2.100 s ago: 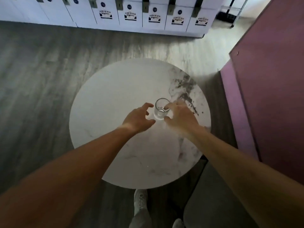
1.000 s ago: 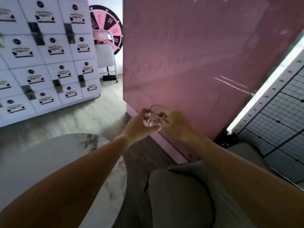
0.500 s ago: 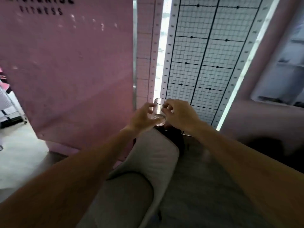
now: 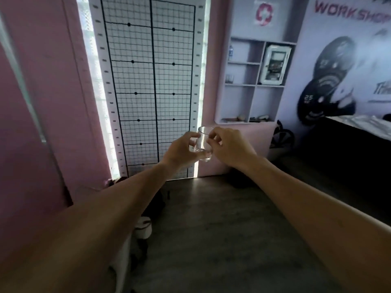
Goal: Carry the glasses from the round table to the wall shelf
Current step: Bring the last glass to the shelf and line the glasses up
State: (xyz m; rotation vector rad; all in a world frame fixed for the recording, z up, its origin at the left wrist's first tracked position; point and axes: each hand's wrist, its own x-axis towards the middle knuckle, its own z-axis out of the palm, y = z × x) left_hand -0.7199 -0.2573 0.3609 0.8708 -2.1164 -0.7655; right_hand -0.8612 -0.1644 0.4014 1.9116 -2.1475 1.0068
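A small clear drinking glass (image 4: 203, 142) is held upright in front of me at mid-frame, between both hands. My left hand (image 4: 182, 149) grips its left side and my right hand (image 4: 229, 145) pinches its rim and right side. The white wall shelf (image 4: 254, 85) with several open compartments hangs on the wall ahead to the upper right, well beyond the glass. The round table is out of view.
A tall gridded chart (image 4: 148, 81) with lit edges covers the wall straight ahead. A pink partition (image 4: 38, 102) stands at left. A dark counter (image 4: 349, 140) runs along the right. A fan (image 4: 281, 137) sits on the grey floor (image 4: 211, 229) under the shelf.
The glass was lifted from the round table with both hands, and the view has swung right past the pink partition and the chart until the wall shelf came into sight.
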